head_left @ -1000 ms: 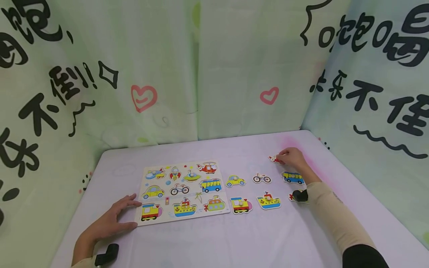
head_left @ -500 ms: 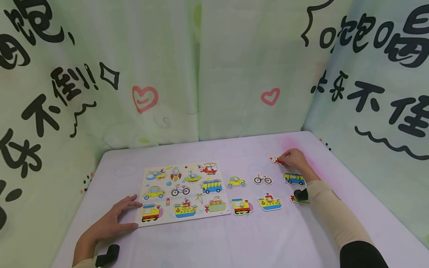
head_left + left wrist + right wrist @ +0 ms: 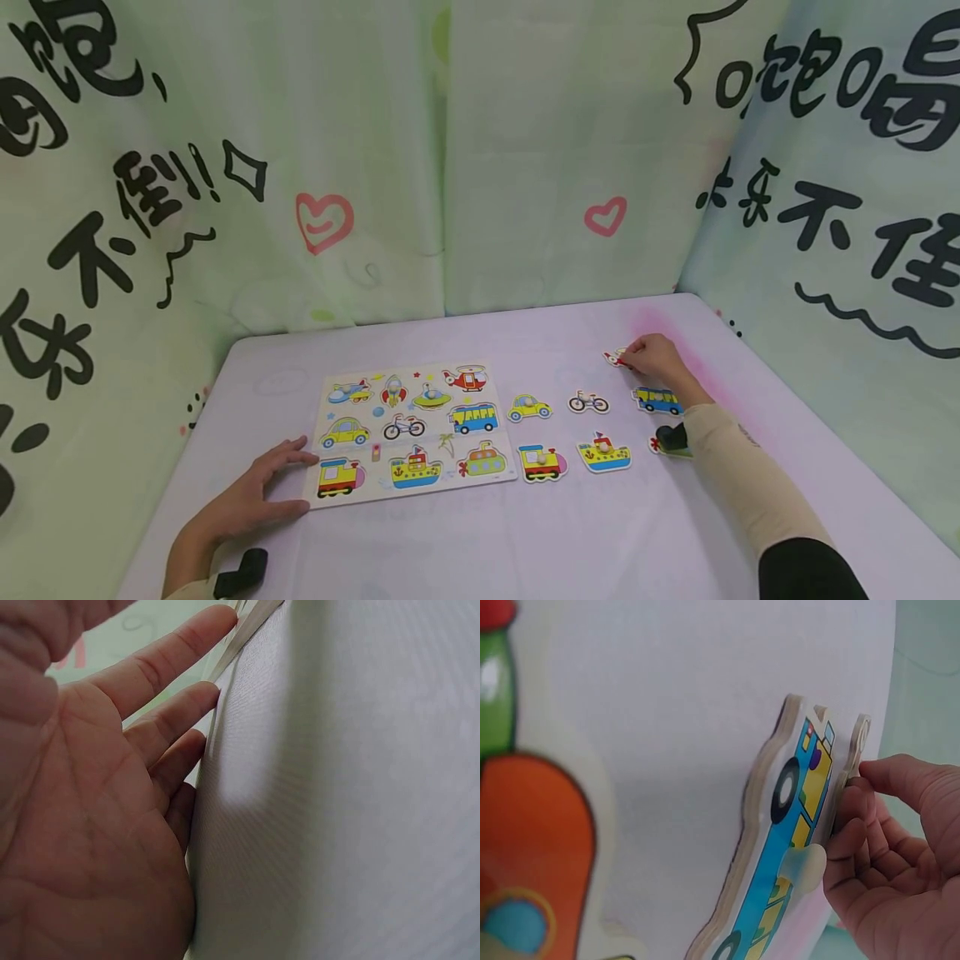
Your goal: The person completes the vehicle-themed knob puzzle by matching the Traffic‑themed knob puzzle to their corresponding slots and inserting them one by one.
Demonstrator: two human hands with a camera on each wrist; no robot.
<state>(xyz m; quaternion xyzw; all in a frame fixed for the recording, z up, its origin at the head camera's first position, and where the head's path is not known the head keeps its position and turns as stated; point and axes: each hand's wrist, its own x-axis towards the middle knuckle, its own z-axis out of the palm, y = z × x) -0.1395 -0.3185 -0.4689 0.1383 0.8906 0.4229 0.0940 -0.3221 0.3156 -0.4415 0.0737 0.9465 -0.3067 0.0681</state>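
Observation:
A pale puzzle board printed with vehicles lies on the left half of the table. My left hand rests at its left edge, fingers spread and mostly straight, fingertips and thumb right at the border. In the left wrist view the palm faces the camera with nothing in it. At the far right, my right hand pinches a red and white helicopter piece, mostly covered by the fingers. The right wrist view shows thumb and fingers at the helicopter piece's edge, just beyond the blue bus piece with its knob.
Between board and right arm lie a yellow car piece, a bicycle piece, a train piece and a ship piece. The submarine piece is partly hidden by the black wrist mount. Printed curtains stand behind the table.
The view has shifted very slightly. My right hand stays at the helicopter piece, its fingers a little further over it; the left hand has not moved from the board's edge.

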